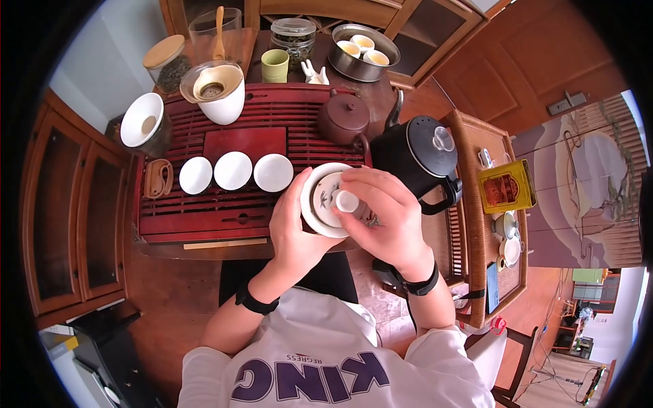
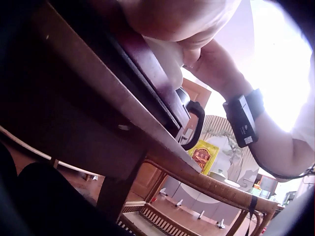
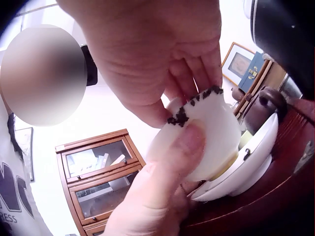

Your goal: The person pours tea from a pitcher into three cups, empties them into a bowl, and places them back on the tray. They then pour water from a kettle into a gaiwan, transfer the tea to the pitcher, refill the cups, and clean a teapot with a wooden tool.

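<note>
A white lidded gaiwan (image 3: 219, 135) stands over its saucer (image 3: 261, 155) at the tray's front right corner. My left hand (image 1: 299, 234) grips the bowl from the left, its thumb pressed to the side in the right wrist view. With thumb and fingers, my right hand (image 1: 391, 224) pinches the knob of the patterned lid (image 1: 325, 197). Dark wet tea leaves (image 3: 181, 116) cling along the bowl's rim, under the right fingers. Three white cups (image 1: 233, 170) line the red slatted tea tray (image 1: 183, 221) to the left. In the left wrist view the gaiwan is mostly hidden.
Right of the hands stands a black kettle (image 1: 428, 153), with a brown clay teapot (image 1: 345, 115) behind the gaiwan. Farther left are a white pitcher with a strainer (image 1: 228, 102) and a white cup (image 1: 146, 122). A steel bowl (image 1: 343, 68) holds three filled cups.
</note>
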The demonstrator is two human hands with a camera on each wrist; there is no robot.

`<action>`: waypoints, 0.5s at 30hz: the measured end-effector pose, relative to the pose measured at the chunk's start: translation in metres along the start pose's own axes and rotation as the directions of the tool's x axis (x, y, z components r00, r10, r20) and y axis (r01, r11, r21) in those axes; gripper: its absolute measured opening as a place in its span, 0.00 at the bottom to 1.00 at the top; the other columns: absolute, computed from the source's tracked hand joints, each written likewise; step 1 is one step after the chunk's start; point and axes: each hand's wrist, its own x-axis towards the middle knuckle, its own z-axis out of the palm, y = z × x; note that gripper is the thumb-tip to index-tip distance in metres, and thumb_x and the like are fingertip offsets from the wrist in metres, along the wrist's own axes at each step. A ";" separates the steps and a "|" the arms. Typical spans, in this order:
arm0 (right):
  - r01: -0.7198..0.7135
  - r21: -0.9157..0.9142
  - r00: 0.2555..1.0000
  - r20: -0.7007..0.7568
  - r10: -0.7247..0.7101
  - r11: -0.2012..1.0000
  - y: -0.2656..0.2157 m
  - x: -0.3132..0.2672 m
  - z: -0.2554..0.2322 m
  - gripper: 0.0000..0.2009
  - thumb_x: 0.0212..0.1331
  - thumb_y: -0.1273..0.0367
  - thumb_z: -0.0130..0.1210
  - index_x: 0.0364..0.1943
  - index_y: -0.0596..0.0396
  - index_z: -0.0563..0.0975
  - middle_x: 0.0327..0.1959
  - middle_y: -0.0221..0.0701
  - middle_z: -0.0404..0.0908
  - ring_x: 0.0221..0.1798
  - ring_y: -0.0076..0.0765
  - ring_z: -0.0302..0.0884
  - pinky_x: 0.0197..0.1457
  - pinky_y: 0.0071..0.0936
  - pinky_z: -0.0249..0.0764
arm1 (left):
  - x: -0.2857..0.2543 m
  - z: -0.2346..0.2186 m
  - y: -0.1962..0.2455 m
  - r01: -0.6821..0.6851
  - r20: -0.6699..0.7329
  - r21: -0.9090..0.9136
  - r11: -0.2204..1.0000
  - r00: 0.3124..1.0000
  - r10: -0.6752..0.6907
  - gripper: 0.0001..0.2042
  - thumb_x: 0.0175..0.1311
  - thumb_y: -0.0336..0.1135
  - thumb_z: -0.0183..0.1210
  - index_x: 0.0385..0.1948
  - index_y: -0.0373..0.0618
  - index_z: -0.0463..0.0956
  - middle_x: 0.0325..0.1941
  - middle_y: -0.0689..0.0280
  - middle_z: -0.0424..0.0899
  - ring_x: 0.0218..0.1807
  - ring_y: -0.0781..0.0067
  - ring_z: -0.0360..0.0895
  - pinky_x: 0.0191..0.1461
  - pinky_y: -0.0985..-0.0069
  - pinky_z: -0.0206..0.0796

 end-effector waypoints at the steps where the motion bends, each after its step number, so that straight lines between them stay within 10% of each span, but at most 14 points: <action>1: 0.001 -0.027 1.000 -0.009 -0.002 1.000 0.001 0.001 -0.001 0.16 0.43 0.74 0.69 0.40 0.60 0.81 0.45 0.40 0.84 0.48 0.48 0.83 0.52 0.39 0.81 | 0.000 0.001 -0.001 0.000 0.000 -0.001 1.000 1.000 0.000 0.48 0.33 0.34 0.82 0.65 0.39 0.66 0.54 0.52 0.81 0.54 0.54 0.82 0.57 0.63 0.75; 12: -0.086 -0.108 0.991 -0.113 0.074 0.990 0.008 0.005 -0.015 0.14 0.44 0.76 0.69 0.38 0.60 0.82 0.44 0.41 0.84 0.47 0.48 0.83 0.52 0.37 0.81 | -0.001 -0.003 0.000 0.064 0.080 -0.037 0.997 0.995 -0.061 0.49 0.40 0.27 0.80 0.69 0.39 0.59 0.63 0.57 0.76 0.62 0.64 0.76 0.67 0.65 0.70; 15: -0.003 -0.033 0.999 -0.037 0.001 0.999 0.001 0.005 -0.009 0.17 0.42 0.74 0.69 0.40 0.60 0.82 0.45 0.41 0.84 0.48 0.50 0.83 0.54 0.41 0.80 | -0.001 0.000 -0.002 0.021 0.010 -0.046 0.999 1.000 -0.021 0.49 0.33 0.31 0.82 0.65 0.40 0.65 0.55 0.54 0.81 0.55 0.54 0.81 0.58 0.63 0.74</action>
